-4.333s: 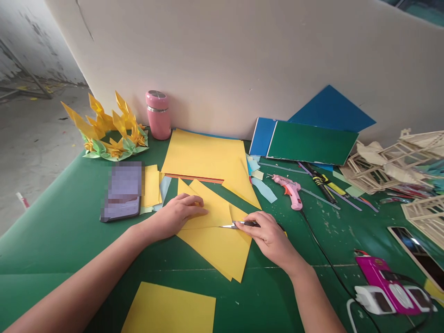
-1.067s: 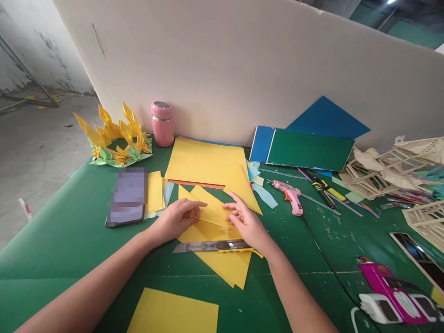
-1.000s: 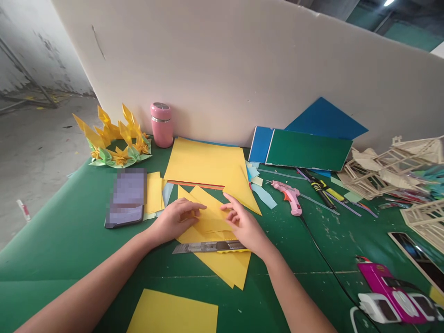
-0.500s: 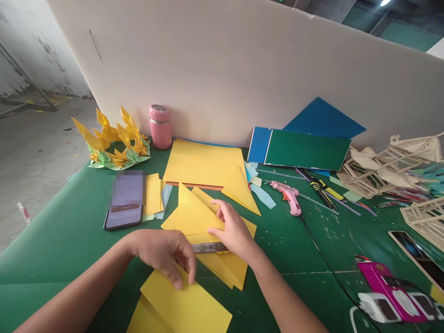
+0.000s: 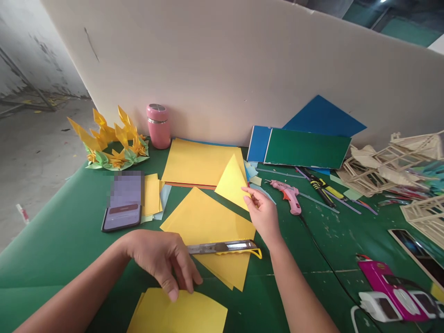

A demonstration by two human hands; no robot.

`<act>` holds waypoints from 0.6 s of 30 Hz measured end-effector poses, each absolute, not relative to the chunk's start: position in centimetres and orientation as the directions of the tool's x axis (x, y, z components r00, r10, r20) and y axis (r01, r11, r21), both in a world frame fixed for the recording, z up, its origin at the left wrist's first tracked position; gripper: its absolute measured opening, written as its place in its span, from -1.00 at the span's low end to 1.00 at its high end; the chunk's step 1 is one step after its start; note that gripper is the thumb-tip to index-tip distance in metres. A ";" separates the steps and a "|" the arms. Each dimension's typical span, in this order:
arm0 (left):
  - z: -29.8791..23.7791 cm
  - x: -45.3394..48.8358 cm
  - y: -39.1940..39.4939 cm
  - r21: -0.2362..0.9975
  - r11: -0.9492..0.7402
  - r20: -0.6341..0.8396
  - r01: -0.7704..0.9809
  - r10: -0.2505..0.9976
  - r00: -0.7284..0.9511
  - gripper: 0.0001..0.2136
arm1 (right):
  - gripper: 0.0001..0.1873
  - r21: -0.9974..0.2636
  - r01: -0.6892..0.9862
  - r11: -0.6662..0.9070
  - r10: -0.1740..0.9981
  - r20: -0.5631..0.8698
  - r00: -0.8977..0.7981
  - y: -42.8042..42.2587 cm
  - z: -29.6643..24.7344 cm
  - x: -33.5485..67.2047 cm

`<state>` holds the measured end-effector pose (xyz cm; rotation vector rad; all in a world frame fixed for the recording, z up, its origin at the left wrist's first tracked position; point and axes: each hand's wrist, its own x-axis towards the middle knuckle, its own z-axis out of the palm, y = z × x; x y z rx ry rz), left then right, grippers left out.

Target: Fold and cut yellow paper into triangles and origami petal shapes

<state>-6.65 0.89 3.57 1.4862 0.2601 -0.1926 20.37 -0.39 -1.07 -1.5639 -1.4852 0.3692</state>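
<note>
My right hand (image 5: 262,213) pinches one edge of a small yellow paper triangle (image 5: 231,181) between thumb and fingers, over the right side of the large yellow sheets. My left hand (image 5: 164,259) hangs with loosely curled fingers, thumb apart from them, at the upper edge of the yellow paper sheets (image 5: 180,314) near me. Whether its fingertips touch the paper is hard to tell. Between the hands, a utility knife (image 5: 222,247) with a yellow handle lies across more yellow sheets (image 5: 204,215) in the middle of the table.
Behind lie large yellow sheets (image 5: 194,162). A phone (image 5: 123,203), a folded-paper crown (image 5: 116,148) and a pink bottle (image 5: 158,127) stand left. To the right are a pink glue gun (image 5: 287,194) with its cord, wooden stick frames (image 5: 385,162) and a magenta power strip (image 5: 391,289).
My right hand has lifted the yellow triangle off the middle sheets and moved it up and right, uncovering the knife. The near paper's top edge has shifted lower, and now bows.
</note>
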 end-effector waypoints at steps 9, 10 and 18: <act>3.1 -6.9 1.2 0.967 0.128 -0.235 0.221 0.103 0.967 -0.70 | -0.77 -0.451 0.878 0.161 0.911 0.411 0.045 -1.0 -0.5 20.4; 2.8 -6.8 1.3 0.970 0.124 -0.231 0.209 0.205 0.951 -0.70 | -0.80 -0.497 0.849 0.179 0.947 0.320 -0.012 -1.3 0.0 19.9; -0.6 -5.3 2.3 0.867 -0.283 0.187 0.410 0.948 0.258 -0.72 | -0.52 -0.645 0.721 0.252 0.914 -0.086 -0.397 -3.9 2.2 18.0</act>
